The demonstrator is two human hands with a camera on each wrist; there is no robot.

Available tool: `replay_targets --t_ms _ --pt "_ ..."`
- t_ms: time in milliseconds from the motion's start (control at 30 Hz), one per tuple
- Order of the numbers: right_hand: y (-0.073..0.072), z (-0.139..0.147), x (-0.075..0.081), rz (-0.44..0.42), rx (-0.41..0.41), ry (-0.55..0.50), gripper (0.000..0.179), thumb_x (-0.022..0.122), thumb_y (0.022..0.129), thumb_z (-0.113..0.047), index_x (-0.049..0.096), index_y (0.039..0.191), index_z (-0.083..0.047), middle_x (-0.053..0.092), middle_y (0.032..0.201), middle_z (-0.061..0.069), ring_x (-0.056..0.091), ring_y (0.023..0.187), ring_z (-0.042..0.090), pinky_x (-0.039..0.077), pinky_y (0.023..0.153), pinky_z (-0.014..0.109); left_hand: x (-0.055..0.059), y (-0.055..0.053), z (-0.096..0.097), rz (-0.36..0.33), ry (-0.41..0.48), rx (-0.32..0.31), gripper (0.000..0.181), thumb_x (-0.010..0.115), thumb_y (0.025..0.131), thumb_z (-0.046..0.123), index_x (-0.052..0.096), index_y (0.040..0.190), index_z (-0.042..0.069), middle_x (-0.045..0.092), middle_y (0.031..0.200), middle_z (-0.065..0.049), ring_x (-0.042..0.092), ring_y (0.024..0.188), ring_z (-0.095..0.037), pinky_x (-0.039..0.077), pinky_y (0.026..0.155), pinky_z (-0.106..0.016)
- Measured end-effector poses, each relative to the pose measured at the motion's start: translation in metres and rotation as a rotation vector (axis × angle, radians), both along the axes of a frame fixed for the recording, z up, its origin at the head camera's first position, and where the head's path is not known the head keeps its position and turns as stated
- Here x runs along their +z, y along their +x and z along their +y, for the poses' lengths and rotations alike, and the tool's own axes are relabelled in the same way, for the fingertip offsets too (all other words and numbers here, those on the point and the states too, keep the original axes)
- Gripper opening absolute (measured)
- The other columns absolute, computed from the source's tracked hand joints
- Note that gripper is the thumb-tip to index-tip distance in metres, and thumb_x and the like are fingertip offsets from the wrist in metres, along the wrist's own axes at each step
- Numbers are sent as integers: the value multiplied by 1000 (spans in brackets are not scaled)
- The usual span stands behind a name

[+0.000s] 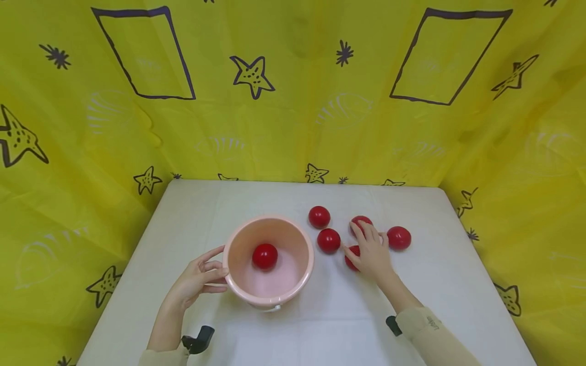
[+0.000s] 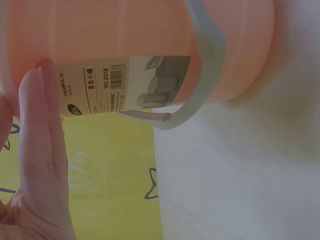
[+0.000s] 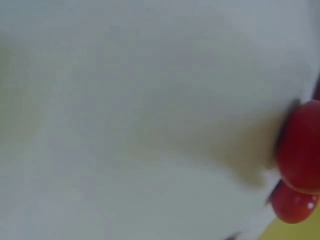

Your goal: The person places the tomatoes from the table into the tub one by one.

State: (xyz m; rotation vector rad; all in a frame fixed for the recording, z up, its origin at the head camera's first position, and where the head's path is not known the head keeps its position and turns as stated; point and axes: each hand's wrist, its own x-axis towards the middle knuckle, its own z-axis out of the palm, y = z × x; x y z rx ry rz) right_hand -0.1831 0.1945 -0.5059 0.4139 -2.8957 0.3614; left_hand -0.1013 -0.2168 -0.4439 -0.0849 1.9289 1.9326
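A pink bucket [image 1: 269, 301] stands on the white table with one red ball [image 1: 265, 256] inside. My left hand [image 1: 194, 278] is at its left side, touching the wall near the rim. In the left wrist view, straight fingers [image 2: 34, 115] lie against the bucket's outer wall beside a paper label [image 2: 95, 87]. To the right of the bucket, my right hand [image 1: 373, 254] reaches over the red balls, fingers spread. Its thumb is at a near red ball [image 1: 351, 259] and its fingertips overlap a farther red ball [image 1: 362, 220]. Contact with either is unclear.
Two more red balls, a back one [image 1: 319, 217] and a front one [image 1: 328, 240], lie between the bucket and my right hand. Another red ball [image 1: 399, 238] lies just right of that hand. A yellow patterned curtain [image 1: 293, 127] encloses the white table [image 1: 293, 340].
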Motion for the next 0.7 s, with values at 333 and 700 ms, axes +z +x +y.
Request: replay_targets --t_ms 333,700 --pt "16 12 -29 -75 -56 -33 82 70 72 -47 34 137 -11 36 132 18 30 123 35 22 98 63 0 0 0 -7 -3 6 69 61 86 7 22 143 1 63 85 -1 68 80 -21 56 70 -39" --pt "25 21 -45 -84 -103 -58 85 69 70 -52 37 133 -5 39 129 18 34 119 36 25 93 61 -1 0 0 -6 20 -5 68 58 87 5 20 144 2 64 85 2 68 80 -21 56 70 -39"
